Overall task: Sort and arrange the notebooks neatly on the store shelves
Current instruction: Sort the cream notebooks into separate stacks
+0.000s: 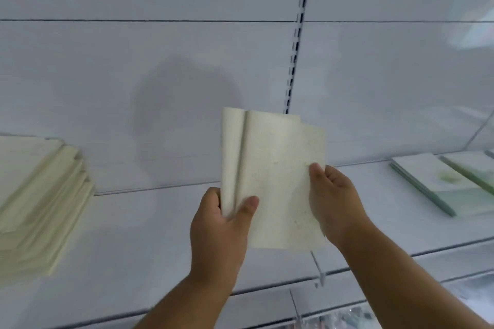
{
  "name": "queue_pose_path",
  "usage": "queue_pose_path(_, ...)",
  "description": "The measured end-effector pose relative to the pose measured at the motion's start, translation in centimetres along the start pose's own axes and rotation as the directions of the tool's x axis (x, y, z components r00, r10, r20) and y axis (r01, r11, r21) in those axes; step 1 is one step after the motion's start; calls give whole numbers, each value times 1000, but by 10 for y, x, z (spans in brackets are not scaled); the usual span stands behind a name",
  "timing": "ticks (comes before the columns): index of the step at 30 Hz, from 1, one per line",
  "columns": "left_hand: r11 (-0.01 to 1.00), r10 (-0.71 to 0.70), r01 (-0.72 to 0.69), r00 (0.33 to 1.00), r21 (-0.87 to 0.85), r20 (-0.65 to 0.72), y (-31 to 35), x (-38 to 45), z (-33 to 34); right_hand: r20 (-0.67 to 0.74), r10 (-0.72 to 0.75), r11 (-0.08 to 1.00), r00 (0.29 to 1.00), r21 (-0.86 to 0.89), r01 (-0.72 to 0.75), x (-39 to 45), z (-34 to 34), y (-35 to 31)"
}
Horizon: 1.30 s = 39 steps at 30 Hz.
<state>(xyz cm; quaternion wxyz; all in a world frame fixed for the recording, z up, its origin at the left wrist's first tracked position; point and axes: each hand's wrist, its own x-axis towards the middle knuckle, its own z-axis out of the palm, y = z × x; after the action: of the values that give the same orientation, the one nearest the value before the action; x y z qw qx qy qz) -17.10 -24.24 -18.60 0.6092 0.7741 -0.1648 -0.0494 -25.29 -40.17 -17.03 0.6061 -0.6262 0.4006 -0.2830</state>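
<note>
So, a few thin cream notebooks [278, 181] held upright in mid-air over the middle of the white shelf [149, 235], fanned a bit: one edge poking out far left, another corner peeking at the top right. Left hand [222, 224] clamped on the lower left corner, thumb over the front cover, fingers hidden behind. Right hand [334, 200] pinching the right edge, thumb on the cover. Hands apart, one per side.

Further out: a messy, slanted cream stack [40, 195] lying at far left of the same shelf, and a few pale green notebooks [438, 184] lying flat at far right. Slotted upright rail [299, 35] running up the back panel behind.

Likely risks from here: covers look floppy and the bunch isn't squared, so loosening either grip to tap edges level could let the loose one slide out and drop past the shelf lip. Also, plonking these onto that leaning left stack without straightening it first could tip the whole lot sideways.
</note>
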Motion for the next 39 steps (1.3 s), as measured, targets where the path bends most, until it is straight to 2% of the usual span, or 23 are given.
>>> queue_pose_path(3,998,1,-5,997,55,77,7,-5,52,-20,67,998,998,-6,-67,18,-46,6)
queue_pose_path(5,997,7,-20,985,72,175,5,-6,83,-19,86,995,996,-40,-87,31,-73,11)
queue_pose_path(8,995,6,-44,926,93,376,-1,-5,129,-44,109,986,993,-120,-113,56,-113,26)
queue_pose_path(10,988,-11,-65,879,143,477,-5,-5,162,-84,109,958,990,-257,-127,80,-140,39)
queue_pose_path(13,946,-122,-83,804,313,582,-8,-8,210,-93,82,824,992,-554,-120,121,-181,56)
queue_pose_path(15,900,-196,-107,766,422,612,-10,-7,238,-43,73,679,996,-729,-82,148,-203,62)
queue_pose_path(19,782,-241,-190,787,594,568,-4,0,295,65,96,370,993,-929,25,197,-229,67)
queue_pose_path(22,686,-277,-209,810,697,516,-1,-3,325,127,110,265,986,-960,94,218,-240,70)
queue_pose_path(26,572,-314,-186,850,798,424,-5,-6,341,208,104,189,973,-964,186,231,-247,73)
queue_pose_path(29,478,-283,-211,882,853,377,0,-10,344,231,90,153,969,-964,216,233,-252,69)
queue_pose_path(32,412,-133,-279,923,867,360,7,-15,340,246,17,124,969,-962,242,232,-253,62)
queue_pose_path(35,528,-50,-234,951,816,305,9,-26,324,377,-33,205,926,-904,376,215,-236,58)
queue_pose_path(39,607,-21,-84,992,790,122,6,-46,263,612,-24,324,791,-743,585,171,-173,50)
